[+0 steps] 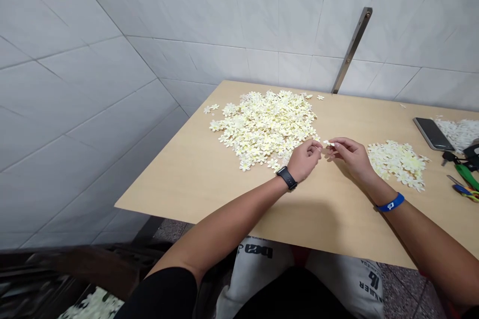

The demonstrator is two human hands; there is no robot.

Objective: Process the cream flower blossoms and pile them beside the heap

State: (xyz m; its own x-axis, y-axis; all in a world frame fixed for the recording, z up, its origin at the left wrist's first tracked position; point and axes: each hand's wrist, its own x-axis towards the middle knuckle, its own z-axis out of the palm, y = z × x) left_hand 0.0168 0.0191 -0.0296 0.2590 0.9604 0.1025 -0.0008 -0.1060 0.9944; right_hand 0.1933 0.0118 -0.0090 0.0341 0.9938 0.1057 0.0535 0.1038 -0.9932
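Note:
Between thumb and fingers of my right hand point(350, 155) is a small cream-white artificial flower point(327, 143). Close beside it, my left hand point(304, 160) is closed in a pinch, its fingertips toward the flower; whatever they hold is too small to make out. A large heap of similar yellow-centred flowers point(267, 122) spreads over the table just beyond and left of my left hand. To the right of my right hand lies a smaller pile of flowers point(398, 163).
The wooden table point(179, 174) meets a tiled wall with a metal bracket point(352, 52). At the right lie a phone point(433, 133), small white pieces point(462, 132), a key point(447, 157), a green-handled tool point(467, 176) and scissors point(466, 191). More white flowers point(93, 305) sit below the table, lower left.

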